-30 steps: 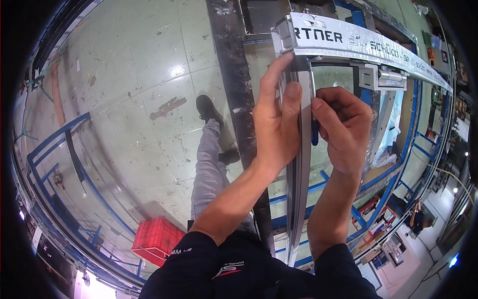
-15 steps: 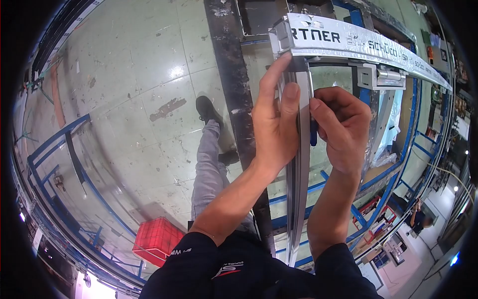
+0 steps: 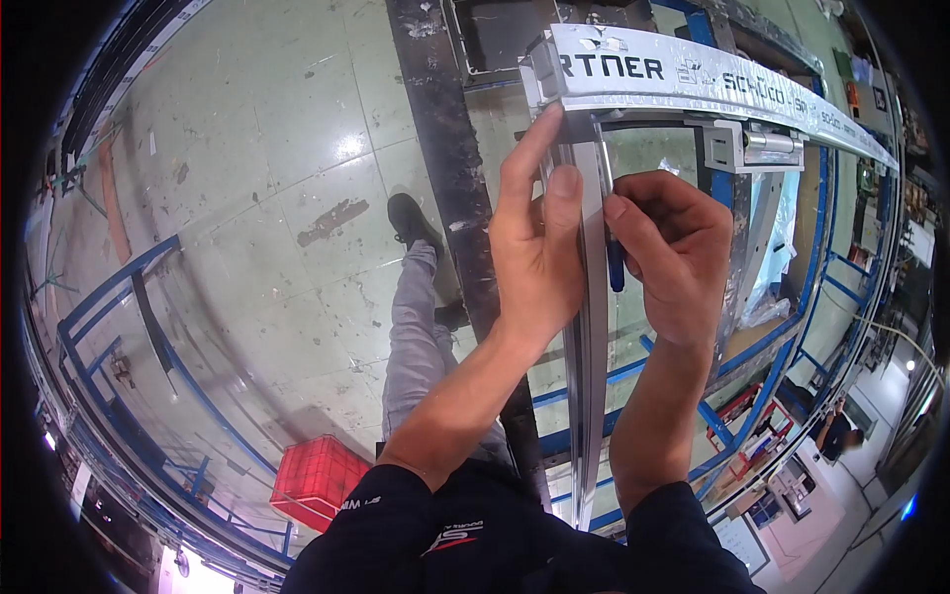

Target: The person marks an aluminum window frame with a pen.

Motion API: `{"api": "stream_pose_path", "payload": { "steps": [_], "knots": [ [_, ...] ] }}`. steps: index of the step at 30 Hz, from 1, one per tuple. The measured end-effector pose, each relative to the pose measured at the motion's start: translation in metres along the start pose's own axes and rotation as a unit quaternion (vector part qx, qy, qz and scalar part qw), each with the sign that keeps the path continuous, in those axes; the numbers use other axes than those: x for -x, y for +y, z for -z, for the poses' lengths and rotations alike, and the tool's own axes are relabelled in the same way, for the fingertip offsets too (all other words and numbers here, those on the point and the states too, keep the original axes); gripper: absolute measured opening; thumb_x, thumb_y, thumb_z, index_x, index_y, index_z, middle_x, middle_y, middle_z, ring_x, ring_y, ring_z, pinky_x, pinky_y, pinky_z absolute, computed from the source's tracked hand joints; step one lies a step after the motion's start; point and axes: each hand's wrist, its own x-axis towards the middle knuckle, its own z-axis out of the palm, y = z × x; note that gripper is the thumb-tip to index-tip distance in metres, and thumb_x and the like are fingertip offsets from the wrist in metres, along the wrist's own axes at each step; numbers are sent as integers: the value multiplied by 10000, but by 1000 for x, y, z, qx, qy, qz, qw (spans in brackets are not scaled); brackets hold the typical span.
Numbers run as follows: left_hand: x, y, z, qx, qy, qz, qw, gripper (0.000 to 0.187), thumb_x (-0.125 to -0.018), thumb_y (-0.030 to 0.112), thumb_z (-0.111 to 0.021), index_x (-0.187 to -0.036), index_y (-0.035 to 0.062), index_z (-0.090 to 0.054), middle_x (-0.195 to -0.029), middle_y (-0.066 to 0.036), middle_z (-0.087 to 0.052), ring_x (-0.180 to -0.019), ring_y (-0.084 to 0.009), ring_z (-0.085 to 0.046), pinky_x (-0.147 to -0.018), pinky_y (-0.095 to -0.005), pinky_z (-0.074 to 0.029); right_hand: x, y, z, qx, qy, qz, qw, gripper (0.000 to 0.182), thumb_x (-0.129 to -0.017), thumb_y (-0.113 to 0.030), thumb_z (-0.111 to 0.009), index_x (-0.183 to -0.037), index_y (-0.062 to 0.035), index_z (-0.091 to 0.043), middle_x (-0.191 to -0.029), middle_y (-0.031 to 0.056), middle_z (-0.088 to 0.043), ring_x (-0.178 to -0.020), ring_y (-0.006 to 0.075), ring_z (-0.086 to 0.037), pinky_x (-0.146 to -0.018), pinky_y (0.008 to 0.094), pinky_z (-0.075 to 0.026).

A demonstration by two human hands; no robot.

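Note:
A long grey aluminium profile (image 3: pixel 592 247) runs lengthwise in front of me and meets a white-filmed profile (image 3: pixel 683 74) with black lettering at a corner. My left hand (image 3: pixel 534 243) lies along the left side of the grey profile and grips it, index finger stretched up to the corner, thumb pointing upward; its other fingers are partly hidden. On the opposite side, my right hand (image 3: pixel 673 247) pinches a slim tool with a blue handle (image 3: pixel 617 265) against the profile's edge. The handle sticks out below the fingers, and its exact kind is hard to make out.
A silver hinge-like fitting (image 3: pixel 757 148) sits below the lettered profile. Dark worn beam (image 3: pixel 445 148) and blue metal racks (image 3: pixel 109 287) surround the work. A red crate (image 3: pixel 317 480) stands on the floor. Another person (image 3: pixel 837 436) is far off at right.
The view has shifted slightly, so the frame and hands appear a little farther left. Both hands keep nearly the same hold.

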Motion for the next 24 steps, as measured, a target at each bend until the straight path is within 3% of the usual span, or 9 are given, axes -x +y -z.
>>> {"api": "stream_pose_path", "payload": {
  "steps": [1, 2, 4, 5, 7, 16, 24],
  "knots": [
    [0, 0, 1, 9, -5, 5, 1000, 450, -1117, 253, -480, -1519, 54, -450, -1037, -30, -556, -874, -70, -496, -748, -226, -417, 0, -1, 0, 0, 2, -1, 1000, 104, -937, -16, -704, -980, 79, -699, -820, 36, -702, -735, 56, -631, -666, 202, -488],
    [1, 1, 1, 34, -14, 20, 999, 464, -1115, 263, -485, -1525, 50, -441, -1247, -89, -555, -1021, -111, -548, -845, -259, -465, 1, -1, 0, 0, 4, -1, 1000, 105, -938, -15, -703, -983, 79, -699, -822, 38, -704, -737, 58, -634, -669, 202, -491],
    [0, 1, 1, 37, -15, 23, 999, 470, -1115, 272, -486, -1527, 51, -439, -1263, -96, -571, -1029, -114, -564, -851, -261, -479, 1, 0, 0, 0, 0, 7, 1000, 112, -938, -19, -706, -987, 82, -698, -828, 45, -710, -742, 63, -643, -674, 205, -498],
    [0, 0, 0, 15, -5, 12, 1000, 461, -1117, 270, -482, -1524, 56, -448, -1068, -46, -588, -889, -75, -528, -760, -231, -444, 1, 0, 0, 0, -2, 10, 1000, 116, -938, -20, -707, -990, 83, -698, -830, 49, -713, -744, 66, -647, -676, 206, -502],
    [-1, -1, 0, -9, 3, -2, 1000, 455, -1119, 269, -478, -1523, 60, -454, -878, 3, -606, -750, -37, -493, -668, -203, -411, 0, 1, 1, 4, -7, 8, 1000, 121, -938, -24, -711, -994, 83, -697, -833, 51, -715, -748, 67, -652, -675, 207, -503],
    [-2, -5, 5, -57, -14, -37, 998, 460, -1122, 262, -463, -1529, 48, -439, -926, -16, -634, -785, -44, -507, -686, -210, -413, 1, -1, -2, 20, 2, 14, 1000, 102, -938, -15, -703, -980, 77, -696, -819, 42, -708, -737, 56, -642, -658, 197, -486],
    [-2, -2, 1, 0, -9, -19, 1000, 460, -1123, 253, -461, -1531, 44, -428, -962, -34, -660, -792, -47, -522, -694, -212, -424, 1, -4, 0, 67, -4, 33, 997, 98, -941, -15, -700, -972, 77, -695, -798, 36, -705, -718, 49, -633, -635, 190, -476]
  ]
}}
